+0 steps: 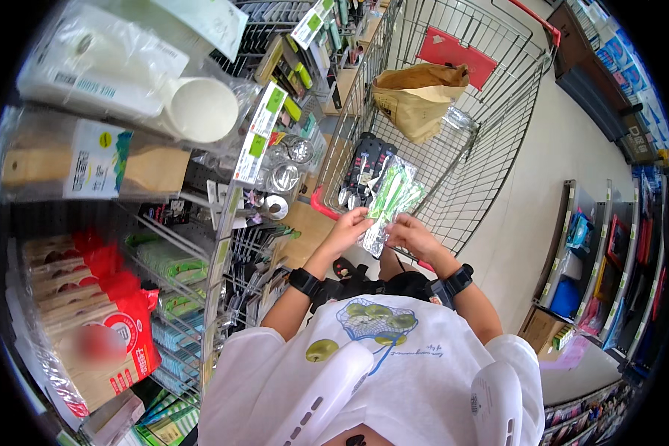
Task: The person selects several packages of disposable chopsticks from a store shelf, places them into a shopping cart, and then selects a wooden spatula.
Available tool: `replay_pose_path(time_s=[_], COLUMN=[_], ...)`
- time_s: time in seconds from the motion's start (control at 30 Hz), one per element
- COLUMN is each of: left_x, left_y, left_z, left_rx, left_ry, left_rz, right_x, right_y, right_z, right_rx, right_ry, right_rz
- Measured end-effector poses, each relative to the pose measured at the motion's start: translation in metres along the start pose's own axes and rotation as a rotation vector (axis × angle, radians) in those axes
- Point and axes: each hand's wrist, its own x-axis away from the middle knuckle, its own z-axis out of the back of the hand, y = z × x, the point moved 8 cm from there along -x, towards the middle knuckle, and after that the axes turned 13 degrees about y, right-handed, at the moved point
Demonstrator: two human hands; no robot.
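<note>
A clear plastic package of slim green and white items (391, 192) is held in front of me, near the end of the shopping cart closest to my body. My left hand (347, 231) pinches its left edge between thumb and fingers. On the lower right edge, the curled fingers of my right hand (415, 236) grip the same package. What the items inside are is hard to tell through the shiny film. Just beyond the package, black carded packs of metal spoons (362, 171) lie in the wire cart (488, 150).
A brown paper bag (418, 100) stands in the cart, with a clear container (458, 120) beside it. Close on my left rises a shelf rack (218, 279) hung with a wooden spatula (153, 170), a white scoop (203, 110) and packs of wooden sticks (89, 334). More shelves (591, 262) stand across the aisle.
</note>
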Motion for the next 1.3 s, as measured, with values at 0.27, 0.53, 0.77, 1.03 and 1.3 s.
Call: replay_pose_path(time_s=[0.27, 0.53, 0.77, 1.03, 1.3], left_x=[-0.052, -0.085, -0.109, -0.103, -0.073], left_y=[-0.056, -0.078, -0.106, -0.089, -0.061], left_z=[-0.02, -0.03, -0.031, -0.009, 0.011], left_rx=[-0.15, -0.325, -0.449, -0.521, -0.346], left_ry=[-0.025, -0.021, -0.014, 0.121, 0.192], left_rz=[0.06, 0.056, -0.007, 0.005, -0.019], right_x=[-0.024, -0.06, -0.085, -0.113, -0.092], right_y=[0.015, 0.036, 0.043, 0.093, 0.076], right_z=[0.034, 0.068, 0.075, 0.093, 0.075], right_rx=[-0.091, -0.144, -0.244, -0.295, -0.2], right_ry=[0.155, 0.197, 0.259, 0.299, 0.178], right_rz=[-0.153, -0.247, -0.271, -0.495, -0.361])
